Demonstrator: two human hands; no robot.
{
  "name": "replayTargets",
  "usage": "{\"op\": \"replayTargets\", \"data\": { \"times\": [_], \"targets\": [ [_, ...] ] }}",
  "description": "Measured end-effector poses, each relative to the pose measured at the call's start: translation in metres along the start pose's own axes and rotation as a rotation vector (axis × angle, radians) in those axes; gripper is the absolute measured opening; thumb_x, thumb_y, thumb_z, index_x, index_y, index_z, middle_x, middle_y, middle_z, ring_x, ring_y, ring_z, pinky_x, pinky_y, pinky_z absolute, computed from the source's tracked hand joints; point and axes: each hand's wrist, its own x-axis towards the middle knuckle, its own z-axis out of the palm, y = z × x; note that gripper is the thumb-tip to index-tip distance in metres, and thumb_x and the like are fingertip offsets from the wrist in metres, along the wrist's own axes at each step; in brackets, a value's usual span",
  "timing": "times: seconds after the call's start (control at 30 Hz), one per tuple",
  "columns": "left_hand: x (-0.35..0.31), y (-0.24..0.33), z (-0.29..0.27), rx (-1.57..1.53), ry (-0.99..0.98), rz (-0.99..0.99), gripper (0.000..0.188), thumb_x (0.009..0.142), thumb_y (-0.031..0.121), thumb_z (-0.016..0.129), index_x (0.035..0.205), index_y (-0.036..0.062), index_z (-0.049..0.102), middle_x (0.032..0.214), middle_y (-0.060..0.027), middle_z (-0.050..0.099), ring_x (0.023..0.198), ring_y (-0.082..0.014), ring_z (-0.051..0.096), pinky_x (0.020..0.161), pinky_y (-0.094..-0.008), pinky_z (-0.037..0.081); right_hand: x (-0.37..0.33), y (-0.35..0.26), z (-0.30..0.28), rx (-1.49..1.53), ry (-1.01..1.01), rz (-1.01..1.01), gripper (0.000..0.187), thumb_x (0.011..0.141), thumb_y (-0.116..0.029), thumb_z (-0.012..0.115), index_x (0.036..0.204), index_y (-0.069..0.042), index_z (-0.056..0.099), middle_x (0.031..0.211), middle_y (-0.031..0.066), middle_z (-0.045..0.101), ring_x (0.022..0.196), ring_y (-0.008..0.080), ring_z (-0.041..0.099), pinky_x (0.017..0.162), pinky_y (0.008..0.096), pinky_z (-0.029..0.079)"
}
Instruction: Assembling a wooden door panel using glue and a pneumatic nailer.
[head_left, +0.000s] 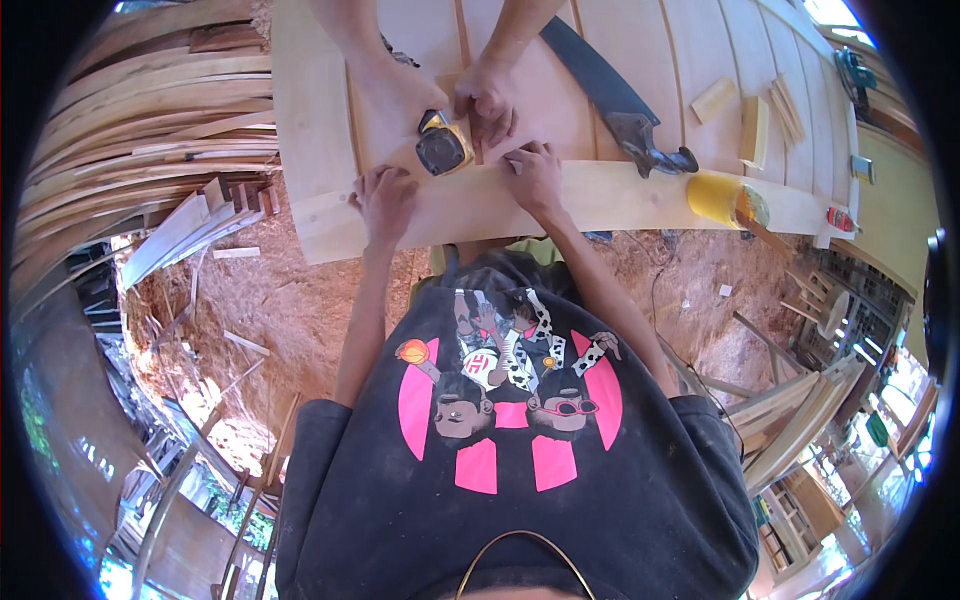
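Note:
A long pale wooden board (pixel 450 205) runs along the near edge of a panelled wooden surface (pixel 640 40). My left hand (pixel 386 203) lies on its left part, fingers bent over the far edge. My right hand (pixel 537 178) grips the same edge farther right, its fingers curled. Between my hands, a co-worker's left-side hand (pixel 405 95) holds a yellow and black tape measure (pixel 443 148) against the board. The co-worker's other hand (pixel 488 100) is close beside it, fingers bent; anything inside it cannot be made out.
A handsaw (pixel 610 90) with a dark handle lies on the panels. To its right are small wood offcuts (pixel 754 130) and a yellow cylindrical container (pixel 718 200). Stacked planks (pixel 180 110) fill the left side. Sawdust and scraps cover the ground (pixel 220 310).

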Motion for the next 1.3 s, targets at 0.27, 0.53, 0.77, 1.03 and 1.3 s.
{"op": "replayTargets", "data": {
  "times": [0.27,0.53,0.77,1.03,1.3],
  "targets": [
    [0.0,-0.016,0.006,-0.073,0.031,0.071,0.03,0.085,0.03,0.079,0.114,0.0228,0.072,0.124,-0.0008,0.06,0.125,-0.0302,0.048,0.105,-0.0552,0.031,-0.006,0.02,0.005,0.098,0.104,-0.087,0.012,0.085,-0.018,0.072,0.095,-0.013,0.075,0.1,0.0094,0.068,0.103,0.0342,0.06,0.094,0.048,0.047],
    [-0.002,-0.013,0.002,-0.077,0.027,0.054,0.03,0.086,0.028,0.078,0.115,0.0238,0.071,0.125,-0.0011,0.059,0.128,-0.0315,0.046,0.107,-0.0574,0.03,-0.006,0.019,0.007,0.147,0.137,-0.102,0.011,0.085,-0.016,0.072,0.094,-0.013,0.076,0.101,0.0083,0.068,0.104,0.0336,0.06,0.094,0.0473,0.047],
    [-0.002,-0.012,-0.002,-0.076,0.003,0.029,0.028,0.088,0.028,0.077,0.115,0.0221,0.072,0.127,-0.0018,0.06,0.13,-0.0323,0.046,0.11,-0.0576,0.028,-0.008,0.019,0.006,0.162,0.133,-0.103,0.013,0.084,-0.015,0.072,0.096,-0.012,0.074,0.102,0.0101,0.068,0.102,0.0353,0.06,0.094,0.0475,0.047],
    [-0.003,-0.015,0.0,-0.075,-0.003,0.018,0.028,0.088,0.028,0.076,0.115,0.0226,0.072,0.127,-0.0017,0.06,0.13,-0.0324,0.045,0.111,-0.0573,0.028,-0.008,0.016,0.005,0.15,0.109,-0.084,0.012,0.085,-0.018,0.073,0.095,-0.012,0.075,0.102,0.0079,0.067,0.107,0.0334,0.059,0.096,0.0475,0.046],
    [-0.005,-0.015,0.001,-0.084,0.016,0.026,0.028,0.088,0.03,0.077,0.115,0.0226,0.073,0.128,-0.0021,0.059,0.13,-0.033,0.045,0.11,-0.0574,0.028,-0.008,0.017,0.005,0.158,0.106,-0.077,0.011,0.085,-0.018,0.073,0.095,-0.013,0.075,0.102,0.0075,0.068,0.107,0.0329,0.06,0.096,0.047,0.046]
  ]
}}
